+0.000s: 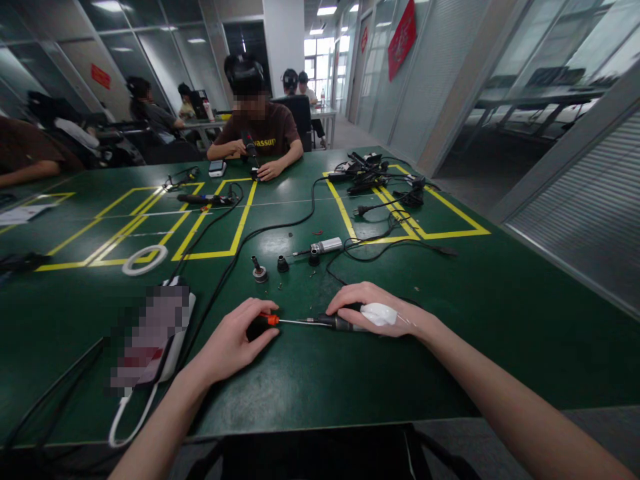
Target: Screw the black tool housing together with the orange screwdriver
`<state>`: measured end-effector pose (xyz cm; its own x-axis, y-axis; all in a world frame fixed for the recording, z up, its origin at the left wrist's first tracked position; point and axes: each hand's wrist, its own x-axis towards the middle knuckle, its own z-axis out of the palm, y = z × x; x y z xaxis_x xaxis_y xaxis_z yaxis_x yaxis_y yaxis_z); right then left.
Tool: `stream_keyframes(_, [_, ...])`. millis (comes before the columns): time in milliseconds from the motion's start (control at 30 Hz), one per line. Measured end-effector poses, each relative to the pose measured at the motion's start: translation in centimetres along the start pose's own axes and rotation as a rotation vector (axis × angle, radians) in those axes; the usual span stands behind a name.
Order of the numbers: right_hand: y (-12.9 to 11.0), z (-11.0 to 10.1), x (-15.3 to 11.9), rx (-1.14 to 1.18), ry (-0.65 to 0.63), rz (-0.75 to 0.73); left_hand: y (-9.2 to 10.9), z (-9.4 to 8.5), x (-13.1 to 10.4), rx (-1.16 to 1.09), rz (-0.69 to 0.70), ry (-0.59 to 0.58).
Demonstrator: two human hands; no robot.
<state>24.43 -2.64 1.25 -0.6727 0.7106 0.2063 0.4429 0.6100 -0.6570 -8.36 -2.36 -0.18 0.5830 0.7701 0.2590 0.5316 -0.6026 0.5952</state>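
Note:
My left hand (233, 340) is curled around the handle of a screwdriver (273, 320) with an orange collar, thumb and index finger on either side. The thin metal shaft runs right, towards my right hand (367, 303). The right fingers rest bent over a black cylindrical tool part (335, 323) lying on the table, its narrow metal end pointing left beside the screwdriver shaft. A white pad (380, 314) is on the back of my right hand. Just beyond lie a silver cylinder with a thin shaft (327, 245), black collars (283, 264) and a metal piece with a stem (259, 270).
On the green table (320, 393), a phone (155, 333) with a white cable lies left, near a white tape ring (145, 260). A black cord (260, 230) crosses the middle. Tangled tools and cables (367, 173) lie far right. A person (257, 127) works opposite.

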Motion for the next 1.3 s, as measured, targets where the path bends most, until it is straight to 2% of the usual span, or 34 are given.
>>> stream_keyframes(967, [0.05,0.01,0.04,0.010,0.003,-0.011,-0.67,0.00,0.05,-0.001,0.013,-0.023])
stream_keyframes(1300, [0.00,0.06,0.07,0.009,-0.001,0.003,-0.14,-0.08,0.20,-0.022,0.046,-0.021])
